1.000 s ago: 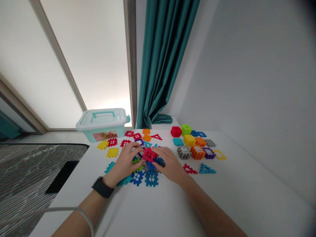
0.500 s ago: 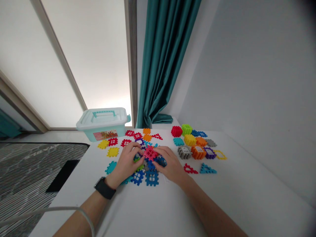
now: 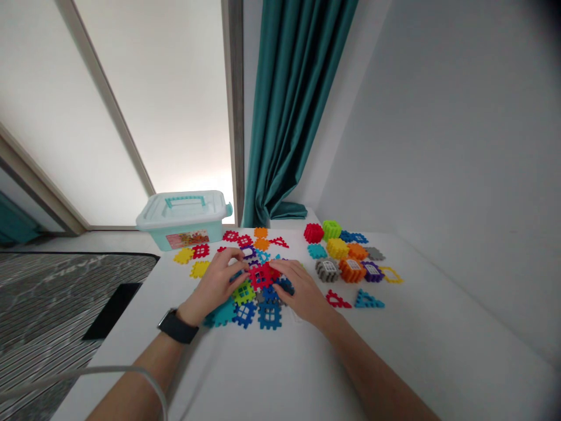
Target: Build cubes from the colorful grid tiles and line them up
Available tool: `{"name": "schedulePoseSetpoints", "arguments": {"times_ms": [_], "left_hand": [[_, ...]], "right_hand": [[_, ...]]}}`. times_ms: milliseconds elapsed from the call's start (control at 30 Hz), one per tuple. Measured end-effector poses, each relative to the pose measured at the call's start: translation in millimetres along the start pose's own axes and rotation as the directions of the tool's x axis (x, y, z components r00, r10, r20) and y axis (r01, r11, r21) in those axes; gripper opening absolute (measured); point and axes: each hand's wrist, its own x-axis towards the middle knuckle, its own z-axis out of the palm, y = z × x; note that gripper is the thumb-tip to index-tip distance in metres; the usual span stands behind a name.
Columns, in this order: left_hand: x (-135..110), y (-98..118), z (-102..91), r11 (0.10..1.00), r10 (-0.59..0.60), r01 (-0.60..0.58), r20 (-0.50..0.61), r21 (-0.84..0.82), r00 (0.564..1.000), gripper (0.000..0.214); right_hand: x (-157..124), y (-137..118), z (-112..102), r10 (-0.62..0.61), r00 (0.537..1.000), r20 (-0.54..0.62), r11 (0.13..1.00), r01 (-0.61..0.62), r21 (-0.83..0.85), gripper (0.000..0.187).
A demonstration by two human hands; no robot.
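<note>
In the middle of the white table, a red window-patterned building tile (image 3: 260, 277) lies over a heap of interlocking plastic tiles. The fingers of my right hand (image 3: 302, 290) are at its right edge and hold it there. My left hand (image 3: 219, 279) is just to the left, thumb and fingers apart, over blue pieces that it partly hides. Below the hands are a lime green tile (image 3: 244, 292), a blue window tile (image 3: 244, 314), a darker blue window tile (image 3: 269, 316) and a teal tile (image 3: 223, 313).
Stacked tiles stand on the right, among them grey (image 3: 328, 269), orange (image 3: 352, 270) and yellow (image 3: 337, 248). A lidded teal storage box (image 3: 186, 219) is at the back left. Yellow tiles (image 3: 184, 255) lie near it. A pale cable (image 3: 131, 369) crosses the lower left.
My left hand has moved slightly left and its fingers have come off the red tile. The tile sits a little lower and further left. My right hand has hardly moved.
</note>
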Motion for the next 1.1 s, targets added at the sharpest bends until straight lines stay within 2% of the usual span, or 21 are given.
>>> {"name": "schedulePoseSetpoints", "arguments": {"times_ms": [367,633,900,1000,1100], "left_hand": [[0.0,4.6,3.4,0.997,-0.028,0.03,0.029,-0.065,0.999,0.011],[-0.1,3.6,5.7,0.989,-0.069,0.073,0.032,-0.128,0.997,0.012],[-0.4,5.1,8.1,0.993,-0.068,0.069,0.012,-0.096,0.998,0.012],[-1.0,6.7,7.8,0.995,-0.066,0.067,0.015,-0.079,0.998,0.021],[-2.0,8.1,8.6,0.997,-0.055,0.057,0.027,-0.06,0.998,0.046]], "right_hand": [[-0.3,-2.9,2.6,-0.007,0.999,0.049,1.0,0.008,-0.011,0.046],[-0.2,-1.9,3.1,0.028,0.997,0.077,0.999,-0.03,0.03,0.043],[-1.3,1.6,4.7,0.018,1.0,0.024,0.998,-0.019,0.066,0.039],[-1.4,2.5,4.0,0.01,1.0,-0.014,0.998,-0.009,0.065,0.039],[-1.1,1.6,3.5,0.008,0.999,-0.034,0.998,-0.006,0.064,0.038]]}}
